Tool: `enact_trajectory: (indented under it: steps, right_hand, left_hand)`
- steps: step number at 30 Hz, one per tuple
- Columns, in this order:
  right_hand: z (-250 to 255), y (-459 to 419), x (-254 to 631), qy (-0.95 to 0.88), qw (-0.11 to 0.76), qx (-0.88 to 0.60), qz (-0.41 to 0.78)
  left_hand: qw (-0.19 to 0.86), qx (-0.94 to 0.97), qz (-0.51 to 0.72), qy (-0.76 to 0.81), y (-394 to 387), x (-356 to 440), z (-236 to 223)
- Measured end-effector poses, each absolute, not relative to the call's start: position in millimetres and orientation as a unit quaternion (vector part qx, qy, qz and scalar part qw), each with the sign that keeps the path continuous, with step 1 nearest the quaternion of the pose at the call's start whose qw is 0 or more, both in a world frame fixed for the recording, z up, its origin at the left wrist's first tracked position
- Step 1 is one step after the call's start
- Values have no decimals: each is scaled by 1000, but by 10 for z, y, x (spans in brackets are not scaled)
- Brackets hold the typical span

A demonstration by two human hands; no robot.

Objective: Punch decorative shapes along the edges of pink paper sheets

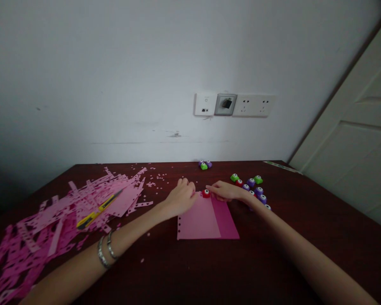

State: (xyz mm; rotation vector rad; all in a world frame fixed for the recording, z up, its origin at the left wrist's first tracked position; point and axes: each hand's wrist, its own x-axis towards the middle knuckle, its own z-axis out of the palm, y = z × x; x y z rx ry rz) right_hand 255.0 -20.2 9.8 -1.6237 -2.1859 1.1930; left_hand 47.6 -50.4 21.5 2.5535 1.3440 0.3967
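Two pink paper sheets lie overlapped on the dark wooden table, the paler one with punched holes down its left edge. A small red craft punch sits on their far edge. My right hand rests beside it, fingers touching the punch. My left hand is curled, pressing down on the paper's far left corner. Bracelets circle my left wrist.
A heap of punched pink paper strips covers the table's left, with a yellow utility knife on top. Several green, purple and red punches cluster right of my right hand; more punches by the wall. Wall sockets above; a door at right.
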Motion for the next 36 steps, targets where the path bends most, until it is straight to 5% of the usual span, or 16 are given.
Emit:
enact_trajectory:
  steps: [8,36]
  right_hand:
    - [79,-224,2527,-725,88,-535,424]
    - [127,-217,2459,-676,7,-559,480]
  left_hand:
    - [259,842,115,459,-52,681,90]
    - [167,902,-129,376,-9,917,269]
